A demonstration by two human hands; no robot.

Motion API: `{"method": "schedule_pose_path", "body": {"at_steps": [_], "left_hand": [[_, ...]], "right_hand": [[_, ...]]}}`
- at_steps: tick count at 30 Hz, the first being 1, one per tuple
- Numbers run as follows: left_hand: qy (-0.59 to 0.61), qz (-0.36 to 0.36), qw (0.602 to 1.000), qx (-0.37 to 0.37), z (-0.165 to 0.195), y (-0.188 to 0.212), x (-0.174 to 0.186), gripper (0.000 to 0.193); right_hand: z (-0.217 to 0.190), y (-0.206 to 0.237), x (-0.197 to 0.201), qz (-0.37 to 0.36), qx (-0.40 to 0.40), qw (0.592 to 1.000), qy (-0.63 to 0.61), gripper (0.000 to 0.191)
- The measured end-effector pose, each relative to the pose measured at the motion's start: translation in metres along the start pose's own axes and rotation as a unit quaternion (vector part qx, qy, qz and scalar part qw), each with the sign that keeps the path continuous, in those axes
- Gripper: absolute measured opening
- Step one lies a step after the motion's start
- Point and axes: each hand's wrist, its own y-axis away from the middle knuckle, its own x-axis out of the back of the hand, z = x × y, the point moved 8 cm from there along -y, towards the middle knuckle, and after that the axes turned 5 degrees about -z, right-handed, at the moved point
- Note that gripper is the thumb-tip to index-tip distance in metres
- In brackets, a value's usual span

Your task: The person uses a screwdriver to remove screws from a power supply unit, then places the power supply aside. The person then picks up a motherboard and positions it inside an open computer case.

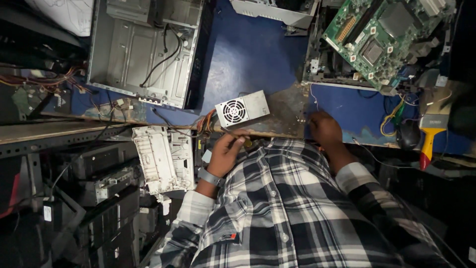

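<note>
At the bench edge, my left hand [225, 151] pinches a thin screwdriver [233, 134] beside the small power supply [242, 108], steadying it, while my right hand [325, 128] rests curled, empty, on the worn tabletop [285, 106].

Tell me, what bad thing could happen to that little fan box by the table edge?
The fan box sits near the table edge, so a tug on its wires might pull it off. The left hand holds a thin tool close to those wires and could snag them. The right hand rests close to loose wiring.
</note>
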Motion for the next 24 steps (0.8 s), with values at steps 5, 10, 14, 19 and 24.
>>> {"method": "schedule_pose_path", "body": {"at_steps": [5,10,14,19,24], "left_hand": [[0.015,0.013,1.0,-0.02,-0.008,0.004,0.0,0.016],[-0.017,0.029,0.999,0.004,-0.008,0.01,0.002,0.019],[-0.031,0.034,0.999,0.006,0.001,0.013,0.002,0.019],[-0.034,0.04,0.997,0.061,0.002,0.016,0.003,0.02],[-0.044,0.053,0.997,0.018,0.012,0.019,0.005,0.018]], "right_hand": [[-0.004,0.001,0.004,0.025,0.054,0.998,0.002,0.019],[0.001,-0.002,0.005,0.034,0.022,0.999,-0.036,0.018],[-0.012,-0.008,0.006,0.033,0.048,0.998,-0.027,0.02],[-0.037,-0.011,0.005,0.037,0.072,0.995,0.063,0.018],[-0.038,-0.018,-0.012,-0.03,0.072,0.992,0.095,0.016]]}}
